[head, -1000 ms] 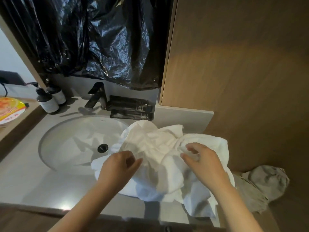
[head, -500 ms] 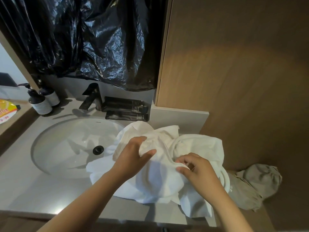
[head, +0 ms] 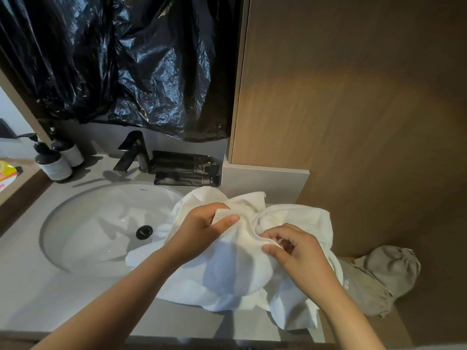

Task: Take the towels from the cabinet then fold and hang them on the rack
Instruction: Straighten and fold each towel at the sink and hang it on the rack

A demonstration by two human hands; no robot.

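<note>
One white towel (head: pixel 235 271) lies bunched on the counter (head: pixel 50 299), spilling into the sink (head: pixel 101 223). The left hand (head: pixel 199 233) pinches its edge, and the right hand (head: pixel 300 256) pinches a fold nearby. Two bottles (head: pixel 54 162) stand far left. Two black packets (head: pixel 184 170) lie beside the tap (head: pixel 134 155); their writing is too small to read.

The sink basin (head: pixel 96 231) lay open on the left. A wooden cabinet wall (head: pixel 353 109) blocked the right, the faucet (head: pixel 134 154), two pump bottles (head: pixel 59 160) and black plastic sheet (head: pixel 126 59) crowded the counter (head: pixel 30 286) behind.
</note>
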